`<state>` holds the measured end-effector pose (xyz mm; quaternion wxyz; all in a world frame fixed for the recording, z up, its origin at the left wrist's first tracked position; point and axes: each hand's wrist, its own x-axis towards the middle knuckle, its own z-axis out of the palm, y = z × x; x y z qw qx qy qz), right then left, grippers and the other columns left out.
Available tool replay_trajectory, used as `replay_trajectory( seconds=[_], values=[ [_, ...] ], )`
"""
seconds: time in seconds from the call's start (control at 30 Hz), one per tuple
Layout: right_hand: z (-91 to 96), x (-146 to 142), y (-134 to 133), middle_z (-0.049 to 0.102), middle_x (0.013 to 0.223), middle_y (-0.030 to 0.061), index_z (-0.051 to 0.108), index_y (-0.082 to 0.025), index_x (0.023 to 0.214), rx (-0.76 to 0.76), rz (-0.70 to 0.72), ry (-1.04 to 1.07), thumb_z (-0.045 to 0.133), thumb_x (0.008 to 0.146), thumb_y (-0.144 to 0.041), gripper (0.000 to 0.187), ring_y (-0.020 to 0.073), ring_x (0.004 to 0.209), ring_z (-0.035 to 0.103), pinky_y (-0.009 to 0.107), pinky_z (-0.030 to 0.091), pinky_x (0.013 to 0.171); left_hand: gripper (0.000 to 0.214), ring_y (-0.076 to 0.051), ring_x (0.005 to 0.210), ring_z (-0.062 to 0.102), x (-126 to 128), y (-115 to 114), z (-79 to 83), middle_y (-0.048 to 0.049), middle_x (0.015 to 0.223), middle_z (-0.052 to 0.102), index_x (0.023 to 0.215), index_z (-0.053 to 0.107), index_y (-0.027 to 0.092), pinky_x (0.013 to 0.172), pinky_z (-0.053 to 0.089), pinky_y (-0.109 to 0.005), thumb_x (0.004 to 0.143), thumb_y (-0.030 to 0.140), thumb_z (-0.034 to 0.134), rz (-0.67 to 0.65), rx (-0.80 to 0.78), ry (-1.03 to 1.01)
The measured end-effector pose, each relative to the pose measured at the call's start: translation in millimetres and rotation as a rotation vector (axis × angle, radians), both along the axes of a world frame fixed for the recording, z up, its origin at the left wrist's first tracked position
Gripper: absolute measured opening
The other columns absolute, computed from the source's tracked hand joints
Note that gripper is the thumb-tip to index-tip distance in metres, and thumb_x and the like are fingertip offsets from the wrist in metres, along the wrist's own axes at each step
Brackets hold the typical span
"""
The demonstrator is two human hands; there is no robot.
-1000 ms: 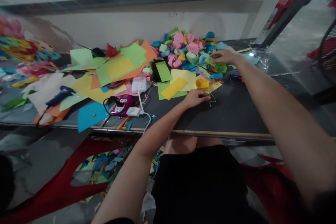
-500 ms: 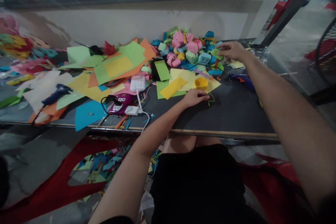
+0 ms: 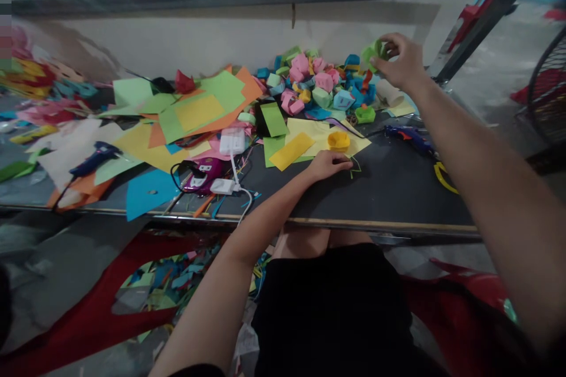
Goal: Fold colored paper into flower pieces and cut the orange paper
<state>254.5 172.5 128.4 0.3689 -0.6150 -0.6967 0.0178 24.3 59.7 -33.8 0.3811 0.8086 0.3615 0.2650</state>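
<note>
The right hand (image 3: 400, 62) pinches green folded paper (image 3: 369, 54), likely light, crushable and best held by its edge, above the folded-paper pile (image 3: 325, 80); the left hand (image 3: 328, 165) curls loosely, any hold unclear.

The right arm (image 3: 469, 147) was stretched far forward and raised, slanting inward from the lower right. The right hand (image 3: 398, 63) was lifted well above the left hand (image 3: 328, 164), with its thumb and fingers (image 3: 391, 41) drawn into a pinch and directed leftward. The left forearm (image 3: 265, 218) was angled forward and inward, and the left wrist (image 3: 309, 175) was held low, nearly straight. The left fingers were loosely curled and directed rightward; their grip could not be made out. Both hands were set well apart.
</note>
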Motion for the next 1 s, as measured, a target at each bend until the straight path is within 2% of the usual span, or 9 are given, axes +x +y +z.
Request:
replay_trajectory(
  seconds=[0.17, 0.33, 0.4, 0.47, 0.63, 0.7, 0.8, 0.87, 1.0],
  values=[
    [6.3, -10.7, 1.7, 0.078, 0.105, 0.0085, 0.079, -0.016, 0.110, -0.435, 0.169, -0.290, 0.085, 0.081, -0.031, 0.033, 0.0273, 0.104, 0.068, 0.044, 0.048, 0.101, 0.028, -0.012, 0.068, 0.058, 1.0, 0.8, -1.5, -0.0002, 0.076, 0.074, 0.090, 0.081, 0.019, 0.067, 0.040, -0.024, 0.088, 0.044, 0.069, -0.001, -0.010, 0.000],
    [27.8, -40.2, 16.9, 0.079, 0.094, 0.0029, 0.080, -0.018, 0.107, -0.644, 0.251, -0.449, 0.086, 0.081, -0.031, 0.030, 0.0229, 0.093, 0.071, 0.044, 0.051, 0.099, 0.027, -0.012, 0.069, 0.059, 1.6, 0.1, -0.8, -0.0010, 0.077, 0.074, 0.091, 0.081, 0.018, 0.066, 0.039, -0.024, 0.088, 0.043, 0.070, -0.006, -0.019, -0.014],
    [44.6, -54.5, 26.5, 0.079, 0.102, 0.0059, 0.079, -0.014, 0.112, -0.578, 0.222, -0.512, 0.083, 0.084, -0.031, 0.033, 0.0250, 0.103, 0.070, 0.045, 0.050, 0.104, 0.028, -0.012, 0.070, 0.060, 0.8, -0.7, -0.6, -0.0012, 0.077, 0.074, 0.089, 0.081, 0.017, 0.066, 0.039, -0.024, 0.088, 0.043, 0.071, -0.004, -0.027, -0.024],
    [62.9, -66.7, 34.1, 0.074, 0.121, 0.0123, 0.072, -0.007, 0.126, -0.337, 0.113, -0.539, 0.080, 0.087, -0.030, 0.046, 0.0317, 0.120, 0.066, 0.049, 0.046, 0.110, 0.028, -0.012, 0.069, 0.060, 0.2, -1.5, -1.2, -0.0009, 0.076, 0.074, 0.087, 0.080, 0.017, 0.066, 0.040, -0.024, 0.088, 0.043, 0.070, 0.001, -0.043, -0.038],
    [81.9, -83.3, 28.5, 0.034, 0.163, 0.0225, 0.039, 0.000, 0.155, 0.084, -0.030, -0.425, 0.073, 0.091, -0.031, 0.078, 0.0402, 0.152, 0.030, 0.050, 0.027, 0.122, 0.026, -0.012, 0.070, 0.063, 2.4, -0.8, -6.6, -0.0032, 0.079, 0.075, 0.096, 0.078, 0.015, 0.068, 0.044, -0.024, 0.089, 0.040, 0.072, 0.075, -0.092, -0.144],
    [69.2, -86.7, 15.7, 0.038, 0.162, 0.0210, 0.041, 0.000, 0.153, 0.103, 0.031, -0.381, 0.072, 0.091, -0.029, 0.075, 0.0363, 0.151, 0.032, 0.044, 0.026, 0.124, 0.030, -0.013, 0.074, 0.066, 3.7, 0.7, -8.2, -0.0061, 0.084, 0.077, 0.107, 0.074, 0.014, 0.070, 0.047, -0.024, 0.090, 0.038, 0.072, 0.161, -0.106, -0.226],
    [29.8, -89.0, -16.4, 0.057, 0.147, 0.0188, 0.056, -0.003, 0.140, 0.085, 0.116, -0.271, 0.064, 0.092, -0.022, 0.053, 0.0300, 0.135, 0.053, 0.042, 0.036, 0.119, 0.033, -0.013, 0.076, 0.069, 3.7, 3.3, -9.4, -0.0079, 0.087, 0.077, 0.111, 0.068, 0.014, 0.069, 0.047, -0.023, 0.092, 0.040, 0.069, 0.255, -0.067, -0.301],
    [-4.2, -87.5, -45.6, 0.074, 0.121, 0.0117, 0.061, -0.012, 0.135, -0.047, 0.173, -0.129, 0.062, 0.092, -0.025, 0.045, 0.0243, 0.103, 0.069, 0.040, 0.051, 0.102, 0.031, -0.013, 0.074, 0.069, 2.5, 5.2, -10.5, -0.0069, 0.087, 0.077, 0.110, 0.066, 0.015, 0.068, 0.047, -0.023, 0.094, 0.042, 0.067, 0.297, -0.021, -0.324],
    [-68.0, -77.2, -103.1, 0.076, 0.115, 0.0116, 0.064, -0.016, 0.133, -0.277, 0.368, -0.062, 0.072, 0.084, -0.037, 0.054, 0.0252, 0.093, 0.072, 0.041, 0.056, 0.089, 0.019, -0.014, 0.072, 0.066, 1.1, 9.0, -14.0, -0.0045, 0.081, 0.073, 0.098, 0.065, 0.016, 0.069, 0.048, -0.025, 0.095, 0.035, 0.064, 0.356, 0.060, -0.360]
  ],
)
